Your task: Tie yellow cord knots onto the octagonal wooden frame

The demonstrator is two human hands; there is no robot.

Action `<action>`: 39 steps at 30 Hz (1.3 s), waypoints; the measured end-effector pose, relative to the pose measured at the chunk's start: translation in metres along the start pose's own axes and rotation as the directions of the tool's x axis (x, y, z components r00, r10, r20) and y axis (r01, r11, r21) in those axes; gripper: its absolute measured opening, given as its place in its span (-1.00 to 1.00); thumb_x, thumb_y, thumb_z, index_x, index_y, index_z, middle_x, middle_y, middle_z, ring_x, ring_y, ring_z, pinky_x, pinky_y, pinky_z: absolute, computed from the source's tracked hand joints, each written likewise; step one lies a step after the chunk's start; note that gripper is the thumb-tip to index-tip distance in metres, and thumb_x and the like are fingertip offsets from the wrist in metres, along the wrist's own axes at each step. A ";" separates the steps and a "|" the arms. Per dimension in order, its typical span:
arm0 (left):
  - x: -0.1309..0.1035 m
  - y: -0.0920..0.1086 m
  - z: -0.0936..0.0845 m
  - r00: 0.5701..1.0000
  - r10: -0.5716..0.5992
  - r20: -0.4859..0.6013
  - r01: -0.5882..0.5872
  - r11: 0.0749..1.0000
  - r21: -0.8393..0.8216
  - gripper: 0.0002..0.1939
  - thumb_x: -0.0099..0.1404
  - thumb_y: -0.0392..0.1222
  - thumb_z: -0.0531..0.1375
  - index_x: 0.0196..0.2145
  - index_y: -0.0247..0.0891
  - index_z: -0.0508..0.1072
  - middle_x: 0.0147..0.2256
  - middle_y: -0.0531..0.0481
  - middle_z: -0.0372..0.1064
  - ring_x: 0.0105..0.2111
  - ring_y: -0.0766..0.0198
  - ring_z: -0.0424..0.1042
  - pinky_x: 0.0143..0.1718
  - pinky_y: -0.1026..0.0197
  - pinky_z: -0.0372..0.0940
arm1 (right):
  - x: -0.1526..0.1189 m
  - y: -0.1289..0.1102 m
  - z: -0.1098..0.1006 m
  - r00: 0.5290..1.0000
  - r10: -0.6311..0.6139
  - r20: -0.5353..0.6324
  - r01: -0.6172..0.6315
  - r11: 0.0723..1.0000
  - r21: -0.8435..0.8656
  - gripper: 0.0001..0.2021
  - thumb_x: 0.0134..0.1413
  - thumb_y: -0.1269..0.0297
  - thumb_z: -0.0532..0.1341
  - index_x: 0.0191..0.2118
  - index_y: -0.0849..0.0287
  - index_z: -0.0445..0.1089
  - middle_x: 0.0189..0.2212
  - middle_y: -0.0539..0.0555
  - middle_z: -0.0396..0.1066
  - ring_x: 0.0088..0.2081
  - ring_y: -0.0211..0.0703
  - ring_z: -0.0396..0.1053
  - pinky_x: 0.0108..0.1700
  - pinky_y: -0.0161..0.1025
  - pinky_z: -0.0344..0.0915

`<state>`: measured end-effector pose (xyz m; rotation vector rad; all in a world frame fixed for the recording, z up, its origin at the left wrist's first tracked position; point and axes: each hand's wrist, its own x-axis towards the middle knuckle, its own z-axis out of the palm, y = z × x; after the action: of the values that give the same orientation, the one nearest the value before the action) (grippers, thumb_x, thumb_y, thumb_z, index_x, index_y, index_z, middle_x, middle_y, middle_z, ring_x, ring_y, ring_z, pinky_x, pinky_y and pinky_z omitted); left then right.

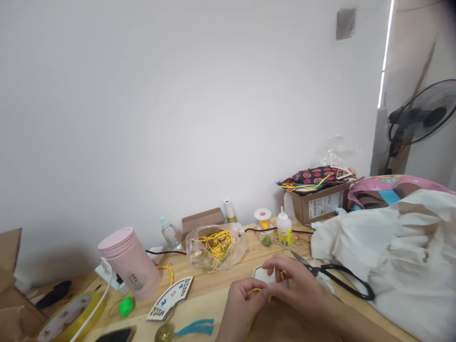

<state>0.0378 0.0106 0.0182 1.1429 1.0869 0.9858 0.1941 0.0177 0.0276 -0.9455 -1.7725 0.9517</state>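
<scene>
My left hand (242,304) is closed in a pinch on a thin yellow cord (256,289), low in the head view. Right beside it, my right hand (297,285) has its fingers bent around the same cord, and the fingertips of both hands nearly meet. Behind the fingers shows part of a flat white piece with a dark edge (261,274); I cannot tell whether it is held or lies on the table. To the left lies a fan-shaped white ornament (171,298) with cut-out ends, near a blue tassel (195,327).
Black-handled scissors (335,276) lie right of my right hand, by a white cloth (384,256). Beyond the hands stand a glue bottle (285,231) and a yellow thread spool (263,219). A plastic bag of yellow cords (215,247) and a pink canister (130,263) are further left.
</scene>
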 end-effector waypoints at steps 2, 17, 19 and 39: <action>0.000 0.000 0.001 0.999 0.028 -0.039 -0.028 1.000 0.002 -0.70 -0.26 -0.08 0.32 -0.59 -0.38 0.46 -0.71 0.08 0.28 -0.70 0.48 0.09 -0.63 0.40 -0.02 | -0.003 -0.004 0.001 0.992 -0.086 0.089 0.105 0.966 -0.237 -0.87 -0.11 0.34 0.21 -0.33 0.08 0.35 -0.43 -0.04 0.28 -0.38 -0.22 0.20 -0.36 -0.33 0.10; 0.006 -0.004 -0.007 0.999 0.025 -0.020 -0.025 1.000 0.002 -0.70 -0.19 -0.08 0.29 -0.54 -0.40 0.51 -0.57 -0.08 0.43 -0.50 0.26 0.34 -0.42 0.30 0.17 | -0.001 0.002 -0.002 0.993 -0.055 0.108 0.084 0.955 -0.283 -0.77 0.08 0.36 0.04 -0.52 0.17 0.37 -0.55 -0.05 0.30 -0.45 -0.29 0.22 -0.40 -0.39 0.05; 0.007 -0.005 -0.009 0.999 0.034 0.000 -0.034 0.999 0.032 -0.70 -0.17 -0.08 0.28 -0.52 -0.40 0.51 -0.55 -0.09 0.44 -0.47 0.23 0.34 -0.40 0.29 0.17 | -0.002 0.002 -0.002 0.995 -0.040 0.093 0.065 0.956 -0.287 -0.75 0.08 0.37 0.02 -0.53 0.19 0.36 -0.55 -0.05 0.30 -0.45 -0.28 0.22 -0.40 -0.39 0.05; 0.000 0.005 0.001 0.996 0.060 -0.067 -0.047 0.983 0.178 -0.77 -0.12 -0.14 0.24 -0.56 -0.41 0.51 -0.55 -0.10 0.46 -0.49 0.21 0.35 -0.44 0.28 0.18 | -0.003 0.001 0.000 0.997 -0.068 0.032 0.075 0.887 -0.456 -0.74 0.01 0.43 0.03 -0.63 0.21 0.30 -0.61 -0.03 0.27 -0.49 -0.27 0.19 -0.43 -0.37 0.02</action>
<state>0.0381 0.0112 0.0233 1.2940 1.2257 0.9939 0.1953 0.0158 0.0262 -1.1540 -2.0766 0.4959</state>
